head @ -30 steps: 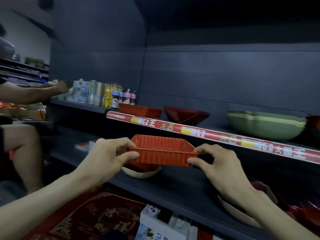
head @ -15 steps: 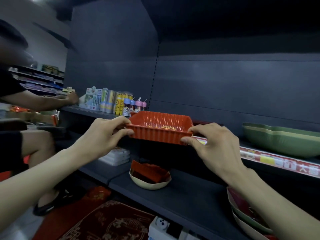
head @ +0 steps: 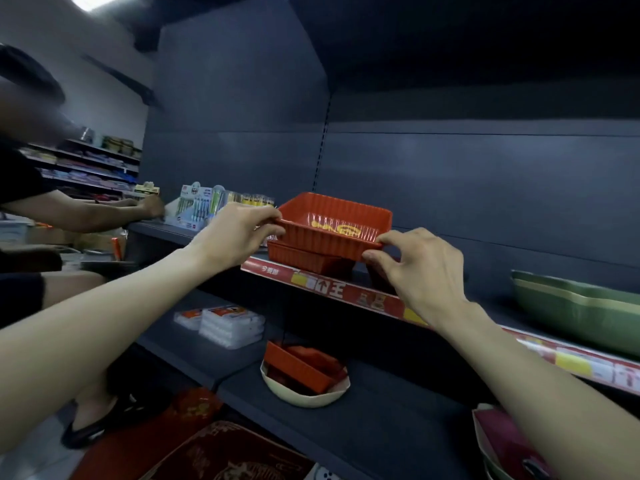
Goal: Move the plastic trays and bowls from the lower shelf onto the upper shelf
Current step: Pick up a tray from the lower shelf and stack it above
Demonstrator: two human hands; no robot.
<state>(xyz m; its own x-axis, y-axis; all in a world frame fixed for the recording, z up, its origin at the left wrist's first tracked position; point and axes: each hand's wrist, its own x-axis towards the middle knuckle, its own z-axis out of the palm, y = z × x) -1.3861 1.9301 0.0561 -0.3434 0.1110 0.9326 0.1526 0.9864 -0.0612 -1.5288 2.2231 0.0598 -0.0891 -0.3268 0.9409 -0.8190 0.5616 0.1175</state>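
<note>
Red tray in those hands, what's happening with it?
A person pinches the red ribbed tray by its near corners, left hand and right hand, at the upper shelf, right over another red tray already sitting there, probably to stack it. On the lower shelf, a cream bowl holding more red trays is not yet moved.

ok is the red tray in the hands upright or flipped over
Upright, open side up: the red tray shows its inside floor with a yellow mark, and the left hand and right hand pinch its near rim corners.

A shop: dark display shelves (head: 381,420) with a red price strip (head: 346,289) and packaged goods (head: 197,206).
</note>
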